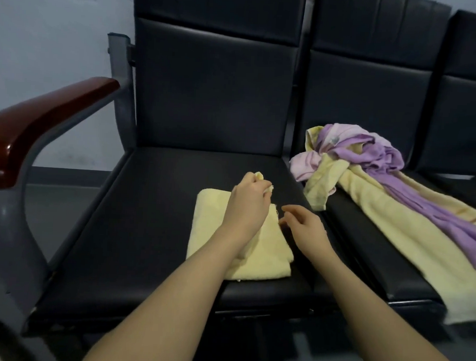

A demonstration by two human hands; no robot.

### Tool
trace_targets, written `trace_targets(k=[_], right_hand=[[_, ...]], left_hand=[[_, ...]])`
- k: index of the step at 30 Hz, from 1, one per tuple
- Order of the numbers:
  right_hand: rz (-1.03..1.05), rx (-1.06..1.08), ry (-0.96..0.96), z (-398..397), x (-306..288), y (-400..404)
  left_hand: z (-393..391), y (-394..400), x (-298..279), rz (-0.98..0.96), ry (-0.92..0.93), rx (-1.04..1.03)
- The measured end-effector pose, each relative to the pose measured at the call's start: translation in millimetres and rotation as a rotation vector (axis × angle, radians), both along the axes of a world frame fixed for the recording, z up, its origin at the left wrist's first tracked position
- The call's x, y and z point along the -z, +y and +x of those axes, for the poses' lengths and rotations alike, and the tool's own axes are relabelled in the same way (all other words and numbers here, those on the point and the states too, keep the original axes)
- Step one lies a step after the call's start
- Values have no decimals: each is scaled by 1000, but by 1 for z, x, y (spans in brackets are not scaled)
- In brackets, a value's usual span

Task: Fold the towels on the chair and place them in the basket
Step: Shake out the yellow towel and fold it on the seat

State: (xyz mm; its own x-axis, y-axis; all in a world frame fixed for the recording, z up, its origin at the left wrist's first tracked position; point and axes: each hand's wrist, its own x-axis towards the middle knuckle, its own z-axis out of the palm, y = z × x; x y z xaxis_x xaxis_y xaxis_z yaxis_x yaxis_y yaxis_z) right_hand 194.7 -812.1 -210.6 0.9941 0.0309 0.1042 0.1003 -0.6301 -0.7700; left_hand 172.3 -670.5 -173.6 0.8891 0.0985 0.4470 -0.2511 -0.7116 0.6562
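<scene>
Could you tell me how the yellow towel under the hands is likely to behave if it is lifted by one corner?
The yellow towel looks soft and floppy, so it would probably droop and unfold. It lies in thin layers, so it is likely light. The left hand pinches a corner that bunches easily.

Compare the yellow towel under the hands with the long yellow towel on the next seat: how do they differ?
The yellow towel under the hands lies folded flat in a compact rectangle; the long yellow towel is spread out, hanging over the seat's front edge. The left hand pinches the folded one's corner; the long one is untouched, tangled with purple towels. Both are pale yellow.
</scene>
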Motion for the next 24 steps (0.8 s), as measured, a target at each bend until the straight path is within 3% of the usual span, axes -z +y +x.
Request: trace_targets(k=[6, 10, 14, 16, 20, 24], right_hand=[[139, 29, 2, 13, -1, 8], [134, 46, 40, 21, -1, 21], [290, -30, -145, 27, -3, 29], [152, -40, -239, 28, -7, 31], [-335, -155, -301, 28, -15, 34], [-627, -286, -122, 27, -11, 39]], left_hand=[[9, -3, 4, 89, 224, 84], [9, 33, 12, 352, 268, -87], [0, 64, 18, 559, 359, -117], [-2, 74, 21, 608, 459, -78], [-4, 82, 30, 650, 670, 6], [4, 89, 37, 628, 678, 5]])
